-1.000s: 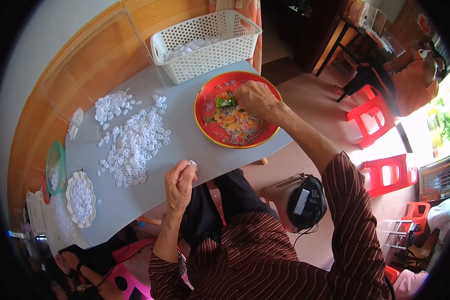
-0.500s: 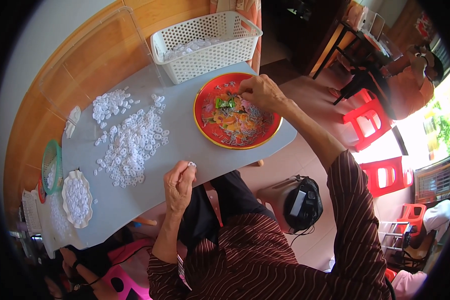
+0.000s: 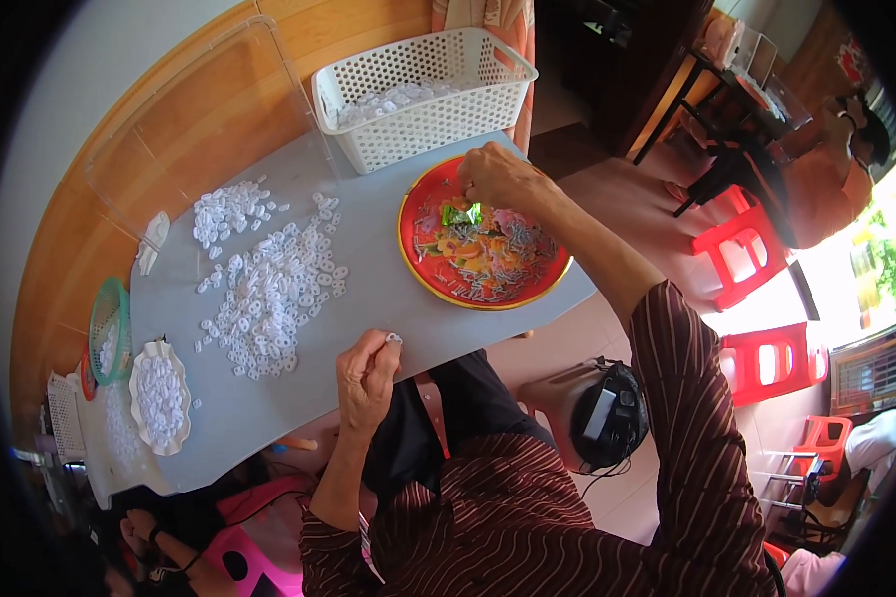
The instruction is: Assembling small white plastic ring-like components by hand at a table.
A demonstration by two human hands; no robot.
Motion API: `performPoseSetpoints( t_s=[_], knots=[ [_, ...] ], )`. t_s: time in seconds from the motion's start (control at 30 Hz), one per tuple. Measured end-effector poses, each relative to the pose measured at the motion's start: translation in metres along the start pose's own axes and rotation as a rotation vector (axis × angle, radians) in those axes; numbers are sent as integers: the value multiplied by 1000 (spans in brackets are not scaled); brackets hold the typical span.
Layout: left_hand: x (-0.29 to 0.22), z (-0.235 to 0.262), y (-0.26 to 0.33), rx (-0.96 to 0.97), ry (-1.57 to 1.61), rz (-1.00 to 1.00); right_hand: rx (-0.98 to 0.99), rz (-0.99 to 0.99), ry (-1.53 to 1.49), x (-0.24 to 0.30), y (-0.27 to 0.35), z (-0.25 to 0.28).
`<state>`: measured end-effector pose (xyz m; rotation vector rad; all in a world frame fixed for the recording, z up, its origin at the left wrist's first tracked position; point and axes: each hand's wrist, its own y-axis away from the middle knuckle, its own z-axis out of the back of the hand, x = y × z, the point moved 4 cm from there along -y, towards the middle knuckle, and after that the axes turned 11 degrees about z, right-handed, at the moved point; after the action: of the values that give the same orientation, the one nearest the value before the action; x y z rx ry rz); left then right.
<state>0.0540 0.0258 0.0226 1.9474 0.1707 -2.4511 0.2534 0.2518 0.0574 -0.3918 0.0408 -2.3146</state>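
My left hand (image 3: 366, 383) is closed near the table's front edge, pinching a small white plastic piece (image 3: 394, 338) between thumb and forefinger. My right hand (image 3: 503, 181) reaches over the far part of a round red tray (image 3: 415, 267) with a gold rim and a flower pattern. Its fingers are bent together and point down; whatever they hold is hidden. Many small grey metal pins (image 3: 528, 249) lie scattered in the tray, with a shiny green packet (image 3: 461, 214) among them. A large pile of small white plastic pieces (image 3: 269, 298) spreads over the grey table (image 3: 368, 289) left of my hands.
A white perforated basket (image 3: 423, 119) of white pieces stands at the back. At the left are a scalloped white dish (image 3: 161, 398) and a green basket (image 3: 110, 328). Beyond the table are a stool with a black bag (image 3: 607, 413), red stools (image 3: 772, 363) and another person's arm (image 3: 174, 547).
My right hand has shifted slightly left and toward the tray's far rim. My left hand keeps its pinch on the white piece. The whole view has shifted a little.
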Motion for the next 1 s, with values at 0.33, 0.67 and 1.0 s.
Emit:
performPoseSetpoints(
  t_s=[0.33,0.67,1.0],
  knots=[
    [3,11,-7,-28,153,156,28,-104,60,2,-5,1],
    [10,15,-4,-11,576,222,-213,201,-474,137,16,15],
    [8,37,10,-13,215,211,-305,-46,-1384,182,53,-78]
  ],
)
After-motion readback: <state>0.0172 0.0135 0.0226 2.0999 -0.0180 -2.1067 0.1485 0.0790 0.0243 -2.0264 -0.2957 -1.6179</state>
